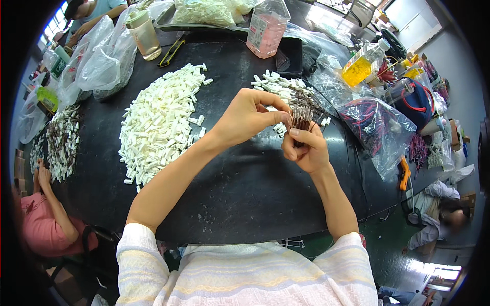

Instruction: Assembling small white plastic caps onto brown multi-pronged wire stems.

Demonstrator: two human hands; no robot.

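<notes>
My right hand (pixel 309 145) is closed around a bundle of thin brown wires (pixel 302 116), whose ends stand up out of the fist. My left hand (pixel 250 115) pinches thumb and forefinger at the left edge of this bundle, on a brown wire; the fingertips partly hide it. Left of my left forearm spreads a large pile of small white plastic connector housings (pixel 161 120). Just behind my hands, a smaller heap of white connectors with brown wires (pixel 275 84) lies on the black table (pixel 245 194).
Behind the piles stand a tumbler (pixel 143 38), a yellow utility knife (pixel 172 52) and a clear pink-tinted container (pixel 266 30). Plastic bags (pixel 377 127), a bottle of yellow liquid (pixel 362 64) and an orange glue gun (pixel 404 173) line the right. A co-worker (pixel 56 219) sits at the left.
</notes>
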